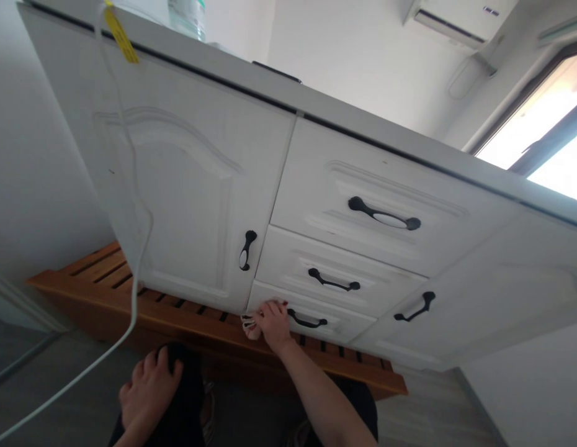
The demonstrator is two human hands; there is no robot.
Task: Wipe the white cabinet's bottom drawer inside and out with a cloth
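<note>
My right hand (pixel 273 323) is closed on a folded light pinkish cloth (pixel 252 326) with dark edging. It presses the cloth against the left end of the bottom drawer (pixel 344 324), just left of that drawer's dark handle (pixel 308 319). Part of the cloth is hidden under the fingers. My left hand (pixel 149 388) rests on my dark-trousered knee, its fingers draped apart over it and holding nothing. The white cabinet (pixel 181 180) rises in front of me, with panelled doors and a stack of drawers.
A slatted wooden bench (pixel 177 316) runs along the cabinet's foot. A white cable (pixel 134 298) hangs from the countertop (pixel 363 124) past the left door and across the bench. On top stand a clear bottle (pixel 188 18) and a flat dark object (pixel 277 71).
</note>
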